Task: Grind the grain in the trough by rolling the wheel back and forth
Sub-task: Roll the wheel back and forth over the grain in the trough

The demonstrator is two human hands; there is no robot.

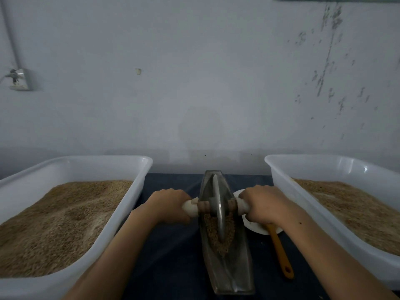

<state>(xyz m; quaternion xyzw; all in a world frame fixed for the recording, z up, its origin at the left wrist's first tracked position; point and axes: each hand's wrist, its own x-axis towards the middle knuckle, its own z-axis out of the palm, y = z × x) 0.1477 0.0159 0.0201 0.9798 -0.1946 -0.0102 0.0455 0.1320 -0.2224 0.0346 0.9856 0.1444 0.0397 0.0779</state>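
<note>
A long metal boat-shaped trough (232, 276) lies lengthwise on the dark table in front of me. Brown grain (211, 232) fills its middle. A thin metal wheel (217, 204) stands upright in the trough, over the grain, on a wooden axle with pale handle ends. My left hand (171, 205) grips the left handle (190, 207). My right hand (263, 205) grips the right handle, which it mostly covers. Both forearms reach in from the bottom edge.
A large white plastic tub (121, 202) full of grain stands at the left, another white tub (281, 182) at the right. A white dish (252, 227) with an orange-handled utensil (281, 254) lies right of the trough. A grey wall rises close behind.
</note>
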